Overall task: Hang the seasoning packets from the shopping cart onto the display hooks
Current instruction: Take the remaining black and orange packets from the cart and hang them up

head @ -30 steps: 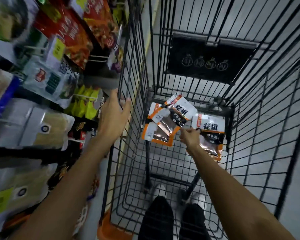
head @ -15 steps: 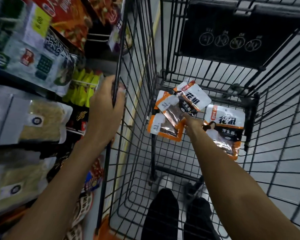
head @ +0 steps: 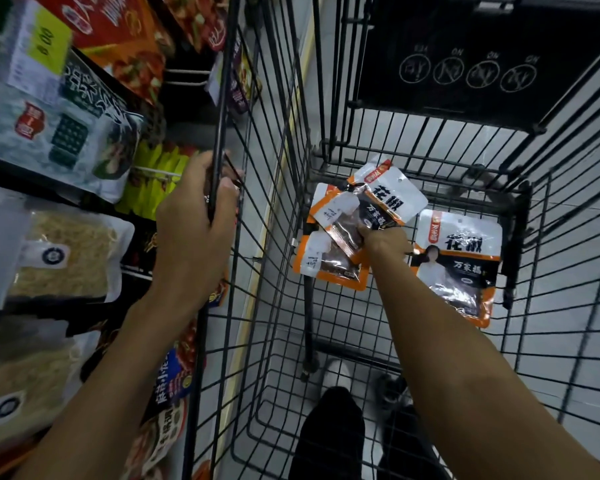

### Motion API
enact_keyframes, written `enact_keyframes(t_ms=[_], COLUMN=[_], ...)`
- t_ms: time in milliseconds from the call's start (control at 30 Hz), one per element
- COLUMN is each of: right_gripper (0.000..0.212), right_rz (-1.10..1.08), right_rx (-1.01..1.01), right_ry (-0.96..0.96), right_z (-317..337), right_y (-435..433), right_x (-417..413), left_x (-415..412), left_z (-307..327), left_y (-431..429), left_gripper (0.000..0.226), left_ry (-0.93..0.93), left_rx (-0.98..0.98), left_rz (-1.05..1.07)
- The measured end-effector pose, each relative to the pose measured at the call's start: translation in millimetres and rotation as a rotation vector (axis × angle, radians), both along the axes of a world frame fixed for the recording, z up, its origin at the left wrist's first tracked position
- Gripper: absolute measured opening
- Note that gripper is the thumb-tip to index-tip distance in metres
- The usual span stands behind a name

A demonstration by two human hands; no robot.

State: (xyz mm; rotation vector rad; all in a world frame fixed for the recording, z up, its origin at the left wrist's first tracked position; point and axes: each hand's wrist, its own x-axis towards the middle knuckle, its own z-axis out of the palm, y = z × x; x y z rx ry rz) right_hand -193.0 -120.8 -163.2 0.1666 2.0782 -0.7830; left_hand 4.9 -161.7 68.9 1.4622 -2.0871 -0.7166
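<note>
Several white-and-orange seasoning packets lie on the wire floor of the black shopping cart (head: 274, 140). My right hand (head: 383, 239) reaches down into the cart and pinches the lower edge of the top packet (head: 390, 197), which rests tilted over two others (head: 329, 261). Another packet (head: 459, 261) lies flat to the right of that hand. My left hand (head: 196, 233) grips the cart's upper left rim bar, fingers curled round it.
Display hooks on the left carry hanging goods: noodle bags (head: 63, 251), a teal-and-white packet (head: 59, 129), red packets (head: 118, 32), yellow-green packets (head: 153, 174). A black sign panel (head: 471, 64) closes the cart's far end. My legs and a shoe (head: 336, 375) show beneath the cart.
My left hand went from hovering open beside the cart to gripping its rim. My right hand has closed on the top packet's lower edge. The view has moved closer to the cart.
</note>
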Motion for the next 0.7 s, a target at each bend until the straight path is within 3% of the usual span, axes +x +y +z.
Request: enact_keyframes(t_ms=[167,267,333,400,500,700], right_gripper=[0.027,0.008,0.024,0.017,0.030,0.014], right_rz=[-0.073,-0.181,-0.252,-0.306,-0.365,-0.436], right_rx=[-0.078,-0.182,-0.187,-0.141,-0.199,-0.155], right_ry=[0.060,0.030,0.039,0.031,-0.045,-0.118], right_z=[-2,5,8,14,22,31], right_y=[8,16,27,43,66,113], right_x=[0,-2,-7,-13,-19,-11], left_x=[1,1,2,3,5,5], left_z=[1,1,2,2,5,8], left_y=[-1,0,0,0,1,2], left_gripper=[0.017,0.017,0.016,0.017,0.016,0.018], left_ry=[0.009,-0.010,-0.016,-0.019,-0.034,-0.030], left_rx=[0.001,-0.005,-0.012,-0.006,0.008,0.009], left_rz=[-0.005,-0.009,-0.016,-0.019,-0.032,-0.042])
